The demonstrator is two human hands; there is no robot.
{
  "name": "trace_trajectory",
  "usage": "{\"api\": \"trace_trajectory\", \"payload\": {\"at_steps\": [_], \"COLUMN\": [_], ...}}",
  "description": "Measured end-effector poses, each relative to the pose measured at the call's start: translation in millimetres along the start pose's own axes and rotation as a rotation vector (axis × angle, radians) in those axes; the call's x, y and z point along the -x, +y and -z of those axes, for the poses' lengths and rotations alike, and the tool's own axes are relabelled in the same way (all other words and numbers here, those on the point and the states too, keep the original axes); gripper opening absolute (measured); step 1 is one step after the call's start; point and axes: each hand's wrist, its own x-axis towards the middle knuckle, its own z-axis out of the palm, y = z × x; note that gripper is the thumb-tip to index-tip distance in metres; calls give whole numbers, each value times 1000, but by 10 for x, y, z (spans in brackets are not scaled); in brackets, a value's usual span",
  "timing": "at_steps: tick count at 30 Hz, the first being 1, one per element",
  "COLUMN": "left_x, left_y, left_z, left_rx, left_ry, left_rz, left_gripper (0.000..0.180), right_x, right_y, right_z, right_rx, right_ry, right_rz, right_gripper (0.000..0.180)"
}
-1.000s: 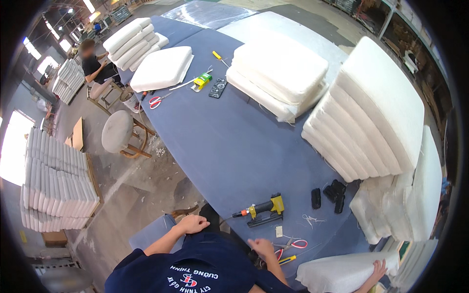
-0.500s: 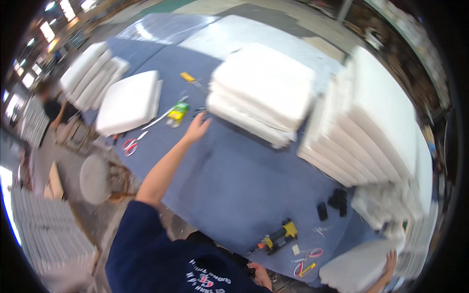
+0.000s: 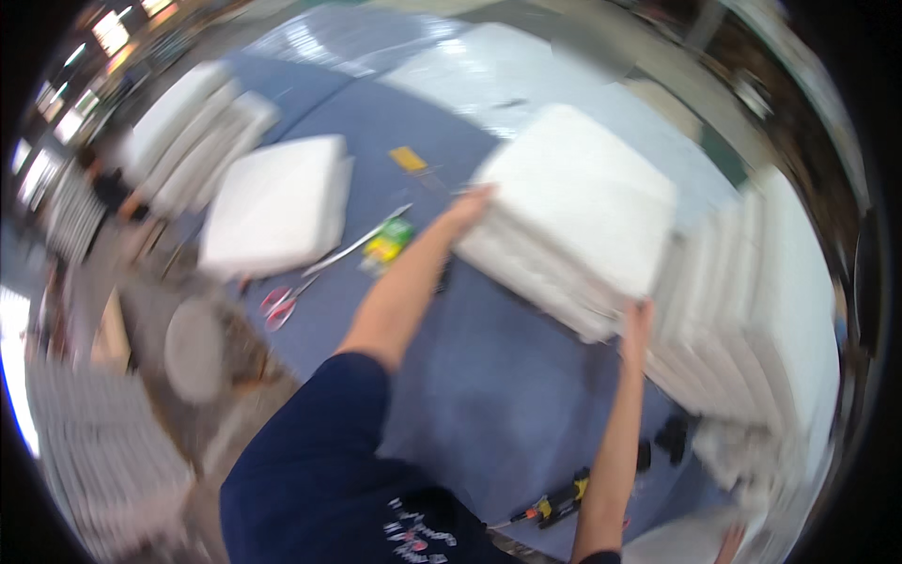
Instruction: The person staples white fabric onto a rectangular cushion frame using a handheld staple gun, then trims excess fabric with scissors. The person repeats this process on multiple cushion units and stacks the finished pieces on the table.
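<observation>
Both hands are at a stack of thick white foam cushions on the blue-covered table. My left hand (image 3: 470, 209) grips the left edge of the top white cushion (image 3: 583, 193), thumb side over the rim. At its near right corner, my right hand (image 3: 638, 324) closes on the same cushion. Motion blurs the fingers, and part of them is hidden by the foam. Lower white layers (image 3: 536, 277) lie beneath, touching the top one. Left of my left hand are a green and yellow packet (image 3: 387, 244) and a yellow-handled cutter (image 3: 408, 159).
Red-handled scissors (image 3: 279, 305) lie near the table's left edge, by a white cushion (image 3: 272, 207). Tall cushions (image 3: 789, 310) stand at the right. A yellow and black power tool (image 3: 564, 500) lies near me. Another person's hand (image 3: 731, 543) is at lower right; a person (image 3: 111, 191) sits far left.
My left hand has moved from the table onto the cushion's left edge. My right hand has risen from near my body to its near right corner. The view has shifted.
</observation>
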Motion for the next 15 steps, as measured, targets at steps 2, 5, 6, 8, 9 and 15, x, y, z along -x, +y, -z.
{"api": "trace_trajectory", "payload": {"at_steps": [2,5,6,8,9,15], "left_x": [-70,-77,-57,341,512,1658], "left_y": [135,113,197,461,565,984], "left_z": [-694,-229,-283,-474,-500,-1114], "left_rx": [263,53,-26,-173,-227,-330], "left_ry": [-549,-367,-307,-198,-186,-363], "left_rz": [49,-124,-207,-355,-413,-698], "left_gripper": [73,71,71,70,69,67], "right_x": [-44,-415,-505,-500,-438,823], "right_y": [729,766,645,342,200,86], "right_z": [872,-373,-564,-594,-661,87], "right_rx": [528,383,289,146,91,91], "right_ry": [224,179,184,196,205,327], "right_rz": [89,-149,-159,-158,-162,-258], "right_gripper": [49,38,40,52,59,77]}}
